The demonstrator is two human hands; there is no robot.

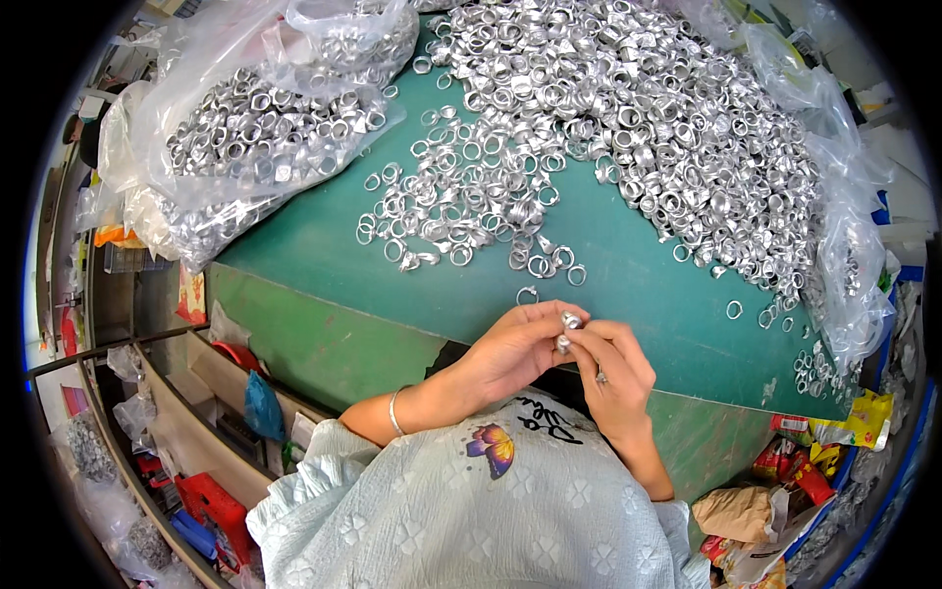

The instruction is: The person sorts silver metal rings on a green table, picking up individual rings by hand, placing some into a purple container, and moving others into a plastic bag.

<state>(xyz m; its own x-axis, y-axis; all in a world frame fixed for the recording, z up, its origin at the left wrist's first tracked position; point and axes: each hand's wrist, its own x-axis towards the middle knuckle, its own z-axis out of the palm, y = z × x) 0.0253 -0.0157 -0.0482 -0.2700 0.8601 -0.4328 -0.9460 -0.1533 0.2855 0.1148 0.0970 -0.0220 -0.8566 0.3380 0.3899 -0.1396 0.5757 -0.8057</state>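
Note:
My left hand (510, 346) and my right hand (618, 373) meet at the near edge of the green tabletop. Two shiny silver rings, an upper ring (571, 320) and a lower ring (562, 344), show between their fingertips. The fingers of both hands are closed on them; which hand bears which ring I cannot tell. A small ring sits on a finger of my right hand. Just beyond the hands lies a single loose ring (527, 294). Farther off, a loose cluster of silver rings (461, 196) is spread over the tabletop.
A large heap of silver rings (638, 98) covers the far right, bordered by clear plastic sheeting (849, 216). At far left stands a clear plastic bag (147, 137) full of rings. Compartments with a blue bag (263, 404) lie below left; snack packets (868, 417) are at lower right.

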